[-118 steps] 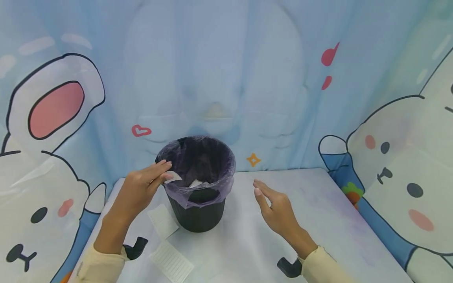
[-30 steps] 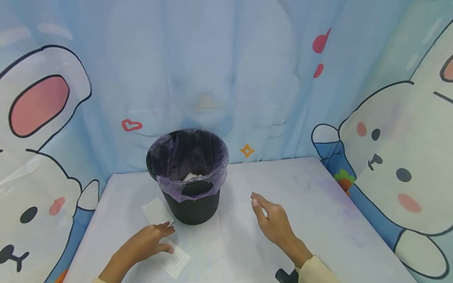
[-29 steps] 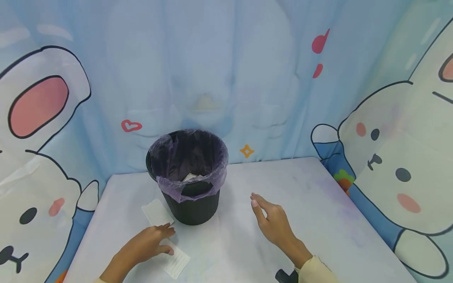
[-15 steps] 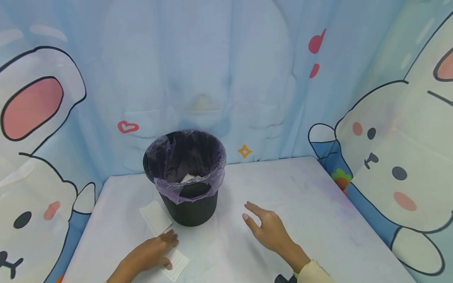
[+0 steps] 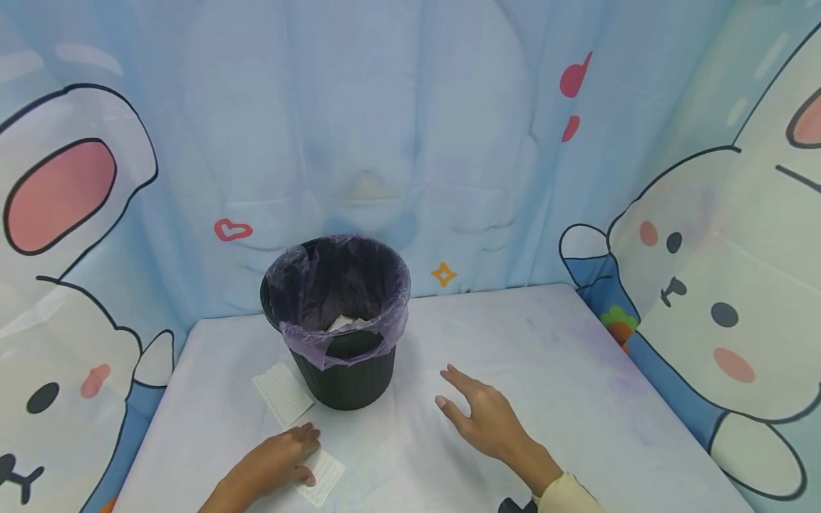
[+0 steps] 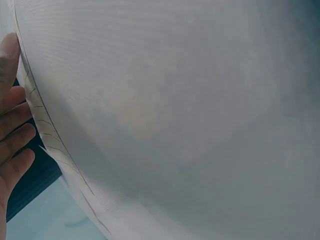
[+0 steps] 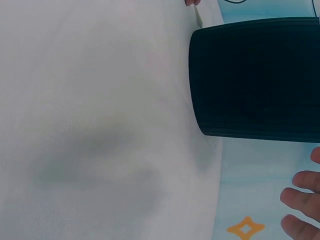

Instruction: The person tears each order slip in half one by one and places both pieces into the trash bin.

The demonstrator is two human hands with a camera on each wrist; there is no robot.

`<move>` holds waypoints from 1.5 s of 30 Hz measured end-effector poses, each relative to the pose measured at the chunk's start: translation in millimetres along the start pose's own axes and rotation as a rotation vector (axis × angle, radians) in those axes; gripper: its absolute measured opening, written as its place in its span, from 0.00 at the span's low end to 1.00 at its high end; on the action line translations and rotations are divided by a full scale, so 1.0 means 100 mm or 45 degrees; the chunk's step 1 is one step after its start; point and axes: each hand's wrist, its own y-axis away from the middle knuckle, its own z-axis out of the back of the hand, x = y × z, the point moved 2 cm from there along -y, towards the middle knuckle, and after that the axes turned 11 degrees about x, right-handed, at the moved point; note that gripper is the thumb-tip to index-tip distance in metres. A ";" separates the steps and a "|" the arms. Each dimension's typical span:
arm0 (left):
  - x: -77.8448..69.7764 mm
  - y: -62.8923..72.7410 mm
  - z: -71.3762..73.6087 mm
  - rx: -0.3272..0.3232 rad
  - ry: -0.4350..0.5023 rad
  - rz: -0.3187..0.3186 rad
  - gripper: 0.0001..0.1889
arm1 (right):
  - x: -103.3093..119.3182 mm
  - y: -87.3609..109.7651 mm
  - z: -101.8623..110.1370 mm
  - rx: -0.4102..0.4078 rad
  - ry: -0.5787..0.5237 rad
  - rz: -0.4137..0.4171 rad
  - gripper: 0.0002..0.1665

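Observation:
My left hand (image 5: 272, 459) lies over a lined white sheet of paper (image 5: 326, 476), its fingertips and thumb touching it or just above it. In the left wrist view the fingers (image 6: 22, 137) reach along the edge of a lined sheet (image 6: 47, 130). Another lined sheet (image 5: 282, 392) lies flat beyond this hand, beside a black wastebasket (image 5: 349, 388). A purple plastic bag (image 5: 393, 324) lines the basket, and white paper (image 5: 344, 323) shows inside. To the right, my right hand (image 5: 490, 424) hovers with fingers spread and holds nothing; the right wrist view shows its fingertips (image 7: 295, 197) near the wastebasket (image 7: 255, 80).
A white-covered table (image 5: 513, 342) carries everything. A blue curtain (image 5: 410, 128) with cartoon rabbits hangs behind and at both sides. The wastebasket stands near the table's back edge, left of centre. A black wrist strap (image 5: 516, 505) shows at the bottom.
Earlier my left hand held a piece of paper at the wastebasket's rim; that hand has since come down to the nearer sheet. My right hand has shifted slightly left and nearer, its fingers spreading.

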 end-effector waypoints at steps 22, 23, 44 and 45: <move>0.03 0.08 -0.02 -0.170 -0.207 0.039 0.16 | 0.01 0.00 -0.04 0.022 0.013 0.001 0.27; 0.03 0.08 -0.02 -0.174 -0.218 0.033 0.14 | 0.01 0.00 -0.04 0.019 0.011 -0.001 0.27; -0.30 0.21 0.85 -0.377 -0.367 -0.009 0.06 | 0.29 -0.07 0.09 -0.006 0.056 0.248 0.22; -0.33 0.22 0.90 -0.398 -0.373 -0.006 0.07 | 0.33 -0.07 0.10 -0.007 0.058 0.278 0.23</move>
